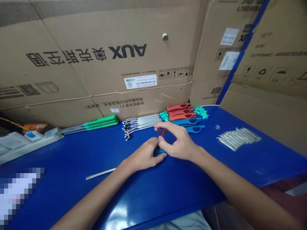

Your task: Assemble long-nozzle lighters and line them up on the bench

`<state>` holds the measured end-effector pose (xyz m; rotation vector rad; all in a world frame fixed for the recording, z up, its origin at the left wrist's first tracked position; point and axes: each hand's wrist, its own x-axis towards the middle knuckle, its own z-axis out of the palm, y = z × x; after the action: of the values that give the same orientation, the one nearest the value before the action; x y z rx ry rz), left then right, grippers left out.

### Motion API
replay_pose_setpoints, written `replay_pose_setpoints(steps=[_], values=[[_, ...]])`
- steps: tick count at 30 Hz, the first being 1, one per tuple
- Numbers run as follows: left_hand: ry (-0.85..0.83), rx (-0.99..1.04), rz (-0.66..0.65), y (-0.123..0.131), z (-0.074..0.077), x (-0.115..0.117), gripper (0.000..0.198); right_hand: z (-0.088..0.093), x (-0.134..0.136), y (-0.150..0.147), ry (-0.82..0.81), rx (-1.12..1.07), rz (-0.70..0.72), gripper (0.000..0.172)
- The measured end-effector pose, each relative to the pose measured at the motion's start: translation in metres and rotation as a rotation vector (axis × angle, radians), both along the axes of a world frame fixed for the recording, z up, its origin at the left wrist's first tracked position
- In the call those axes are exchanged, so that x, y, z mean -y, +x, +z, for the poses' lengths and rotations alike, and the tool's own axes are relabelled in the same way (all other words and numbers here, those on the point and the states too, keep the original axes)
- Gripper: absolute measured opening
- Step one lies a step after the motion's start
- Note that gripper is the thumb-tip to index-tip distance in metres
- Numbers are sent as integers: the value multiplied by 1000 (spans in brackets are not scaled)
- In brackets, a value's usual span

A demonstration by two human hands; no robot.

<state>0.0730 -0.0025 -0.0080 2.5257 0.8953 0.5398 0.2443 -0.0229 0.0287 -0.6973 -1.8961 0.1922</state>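
L hand [144, 156] and R hand [178, 142] close together over blue table: gripped small blue pc [159, 152] in L, pinched purple pc [160, 131] at R fingertips. Long axes unclear; both pcs just in front of wire rods [141, 123], blue nearer L, purple nearer R.

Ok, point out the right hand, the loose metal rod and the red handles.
Right hand [178, 142]: head view, back of the hand.
Loose metal rod [100, 173]: head view, middle of the shaft.
Red handles [181, 112]: head view, middle of the stack.

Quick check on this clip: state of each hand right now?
Left hand: closed, curled over a small blue plastic part.
Right hand: closed to a pinch, apparently holding a small dark purple piece.
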Motion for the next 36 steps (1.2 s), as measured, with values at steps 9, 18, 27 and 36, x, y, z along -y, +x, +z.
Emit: replay_pose_setpoints(steps=[9,18,27,36], values=[[-5,-5,-10,0,1,0,20,-4,-2,-1,-51,-46,-4,43],[2,-1,0,0,-1,1,22,-2,-2,0,-21,-23,-11,30],[12,-24,-11,-1,-2,-1,20,4,0,1,34,-29,-46,35],[15,-54,-17,0,0,0,23,-1,-3,1,29,-8,-27,35]])
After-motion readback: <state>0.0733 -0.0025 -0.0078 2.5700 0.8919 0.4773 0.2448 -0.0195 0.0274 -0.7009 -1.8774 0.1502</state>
